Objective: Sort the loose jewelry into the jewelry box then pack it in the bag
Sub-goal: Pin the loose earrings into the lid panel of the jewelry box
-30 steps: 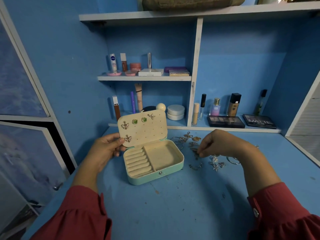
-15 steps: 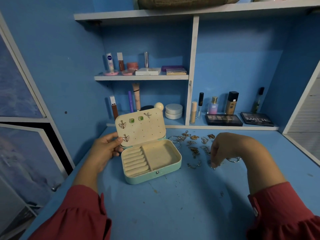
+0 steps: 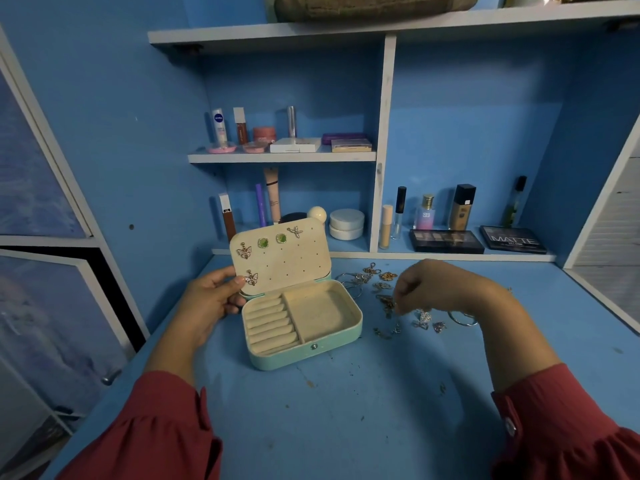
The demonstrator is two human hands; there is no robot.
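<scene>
Desk (image 3: 346,410): blue, bears everything below.
Jewelry box (image 3: 304,327): open, teal, lid upright; landmark.
Left hand (image 3: 211,299): grips the box's left side, thumb on the lid edge.
Right hand (image 3: 436,289): right of the box, fingers curled down; whether it pinches a piece, cannot tell.
Loose jewelry (image 3: 384,292): scattered right of the box.
Risk: tangled chains may drag neighbours; a small piece may slip; releasing the lid may let it fall shut.

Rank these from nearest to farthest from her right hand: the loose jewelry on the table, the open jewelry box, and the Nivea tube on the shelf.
From the right hand:
1. Loose jewelry, directly under and beside the fingers.
2. Jewelry box, to its left on the table.
3. Nivea tube, far back-left on the upper shelf.
</scene>
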